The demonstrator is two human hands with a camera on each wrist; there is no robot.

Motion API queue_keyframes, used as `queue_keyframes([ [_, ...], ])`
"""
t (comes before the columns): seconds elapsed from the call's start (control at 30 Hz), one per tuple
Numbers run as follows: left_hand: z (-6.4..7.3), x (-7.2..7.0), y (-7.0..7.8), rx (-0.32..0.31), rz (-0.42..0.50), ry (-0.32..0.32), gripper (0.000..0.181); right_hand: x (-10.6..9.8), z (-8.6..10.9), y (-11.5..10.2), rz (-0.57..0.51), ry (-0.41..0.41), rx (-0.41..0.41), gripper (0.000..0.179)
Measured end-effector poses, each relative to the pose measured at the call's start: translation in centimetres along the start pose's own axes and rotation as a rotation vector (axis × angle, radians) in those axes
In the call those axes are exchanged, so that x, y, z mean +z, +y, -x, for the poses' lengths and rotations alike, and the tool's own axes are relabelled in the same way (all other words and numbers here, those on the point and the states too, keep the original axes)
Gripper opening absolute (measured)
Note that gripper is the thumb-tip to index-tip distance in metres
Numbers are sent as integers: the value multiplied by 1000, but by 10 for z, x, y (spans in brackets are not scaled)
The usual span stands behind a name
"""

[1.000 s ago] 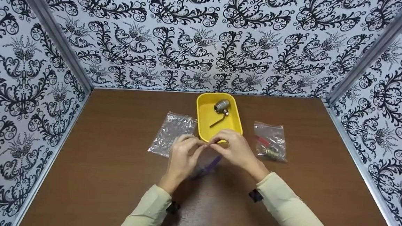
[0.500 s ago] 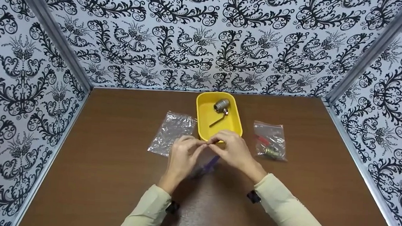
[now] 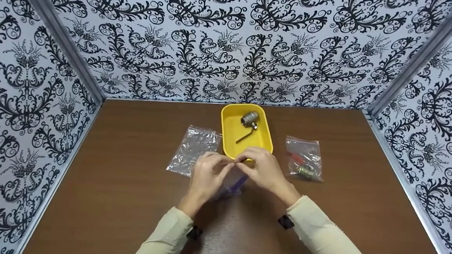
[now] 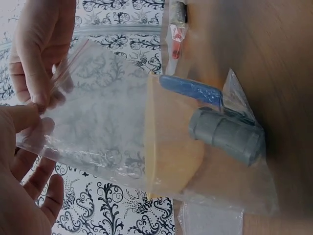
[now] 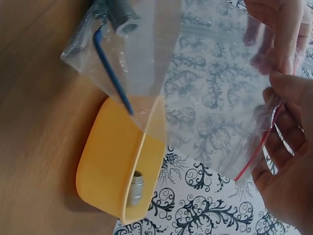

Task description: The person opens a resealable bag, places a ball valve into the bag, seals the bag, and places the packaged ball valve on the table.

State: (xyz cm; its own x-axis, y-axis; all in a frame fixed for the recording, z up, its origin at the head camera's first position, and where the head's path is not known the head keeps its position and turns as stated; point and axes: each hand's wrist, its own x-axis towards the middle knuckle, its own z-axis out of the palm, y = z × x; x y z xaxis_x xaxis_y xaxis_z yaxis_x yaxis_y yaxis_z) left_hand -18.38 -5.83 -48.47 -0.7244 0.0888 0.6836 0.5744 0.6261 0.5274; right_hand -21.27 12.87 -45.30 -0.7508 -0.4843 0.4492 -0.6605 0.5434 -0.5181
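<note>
My left hand (image 3: 205,176) and right hand (image 3: 264,169) meet fingertip to fingertip at the top edge of a clear zip bag (image 4: 107,112). Each pinches the bag's zip strip between thumb and fingers; a red line runs along that strip in the right wrist view. The bag hangs down below the hands. At its bottom lies a grey metal ball valve (image 4: 227,137) with a blue lever handle (image 4: 190,90). From the head view the hands cover most of the bag, and the handle shows purple beneath them.
Just beyond the hands stands a yellow tray (image 3: 231,133) with another metal valve (image 3: 250,119) and its lever inside. A flat clear bag (image 3: 197,145) lies left of it. Rightward lies a zip bag (image 3: 313,150) holding a brassy fitting (image 3: 305,171) and something red.
Both hands stay at the bag's top edge with almost the same pose. The right wrist has shifted very slightly to the left.
</note>
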Motion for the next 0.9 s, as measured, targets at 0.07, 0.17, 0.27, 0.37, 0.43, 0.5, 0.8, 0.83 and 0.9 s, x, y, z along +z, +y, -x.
queue_keyframes([
  [0.07,-1,0,1,2,-8,-2,9,-1,0,2,-21,-9,19,7],
  [0.17,-1,1,2,7,-20,5,9,-2,0,5,-40,-12,40,9],
  [0.27,-1,0,2,6,-24,5,9,-3,0,5,-35,-8,34,9],
  [0.37,-3,-1,3,8,-42,-9,9,-3,1,5,-11,-3,20,8],
  [0.43,-4,-2,4,19,-62,-24,10,-3,2,3,8,5,13,7],
  [0.5,-5,-3,5,38,-92,-35,11,-2,2,3,29,11,2,7],
  [0.8,-8,-5,7,92,-169,-41,10,-1,2,9,8,9,1,8],
  [0.83,-8,-5,7,95,-174,-41,10,-1,3,10,7,12,5,8],
  [0.9,-8,-6,7,98,-181,-40,9,-1,3,11,15,15,10,8],
])
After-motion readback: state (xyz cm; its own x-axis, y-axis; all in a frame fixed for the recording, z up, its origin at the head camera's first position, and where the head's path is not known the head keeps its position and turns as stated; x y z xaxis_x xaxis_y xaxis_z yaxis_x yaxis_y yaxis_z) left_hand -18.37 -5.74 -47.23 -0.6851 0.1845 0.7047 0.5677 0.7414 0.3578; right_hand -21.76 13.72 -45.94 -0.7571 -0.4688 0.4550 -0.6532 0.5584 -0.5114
